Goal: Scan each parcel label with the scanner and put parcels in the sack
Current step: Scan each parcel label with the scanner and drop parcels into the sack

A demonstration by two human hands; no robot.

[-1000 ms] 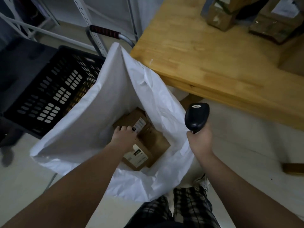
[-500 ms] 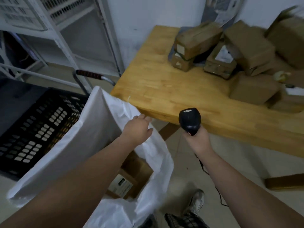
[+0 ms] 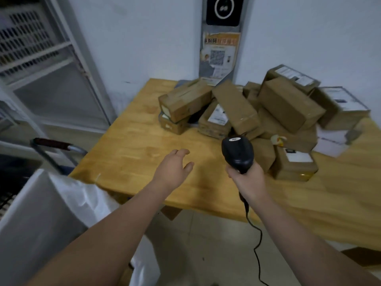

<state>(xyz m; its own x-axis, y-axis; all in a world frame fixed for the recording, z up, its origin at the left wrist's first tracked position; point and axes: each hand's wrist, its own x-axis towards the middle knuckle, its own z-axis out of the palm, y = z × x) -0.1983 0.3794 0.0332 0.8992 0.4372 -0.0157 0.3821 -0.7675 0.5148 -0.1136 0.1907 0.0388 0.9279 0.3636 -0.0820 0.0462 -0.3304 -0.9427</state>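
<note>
1. Down and to the left of the left hand, the white sack (image 3: 51,213) is standing with its mouth gaping, tucked against the near corner of the table (image 3: 127,153).
2. The left hand (image 3: 175,168) is hovering over bare tabletop, fingers apart and relaxed, gripping nothing.
3. Ahead of that hand and slightly to its right, the parcels are lying in a heap. Closest to it is a long box (image 3: 185,100) resting on a small box (image 3: 173,125). The long box is pointing its short end back towards the hand, and its long axis is running away and to the right.
4. Further right in the heap, a labelled parcel (image 3: 216,120) is showing its white label upward, just beyond the scanner's nose.
5. The right hand (image 3: 247,180) is clamped round the handle of the scanner (image 3: 237,153), its head aiming up into the pile and its cable trailing down to the floor.
6. Just to the right of that hand, a squat parcel (image 3: 294,164) is sitting label-up.
7. My call: the free left hand is the nearer one to the long box, so the pick is looking like a straight forward reach.
</note>
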